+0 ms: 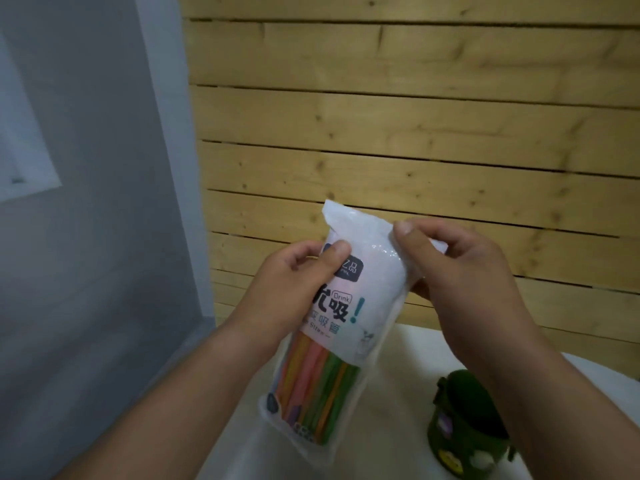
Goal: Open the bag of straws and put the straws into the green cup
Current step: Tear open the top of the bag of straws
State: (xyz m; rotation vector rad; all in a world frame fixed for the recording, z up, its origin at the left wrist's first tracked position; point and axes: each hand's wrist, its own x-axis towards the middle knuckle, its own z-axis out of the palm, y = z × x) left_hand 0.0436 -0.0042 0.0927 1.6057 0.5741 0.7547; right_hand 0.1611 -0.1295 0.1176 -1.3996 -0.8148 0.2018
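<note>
A sealed plastic bag of straws (360, 292) is held upright above the white table (388, 344). Its upper half is white with printed lettering; coloured straws (313, 382) show through the clear lower part. My left hand (294, 278) grips the bag's upper left side, thumb on the front. My right hand (460, 271) pinches the bag's top right corner between thumb and fingers. The green cup (464, 427) stands on the table at the lower right, partly hidden behind my right forearm.
A wall of horizontal wooden slats (415, 116) rises right behind the table. A grey-white wall (97, 202) fills the left side. The table's left edge falls off below my left forearm.
</note>
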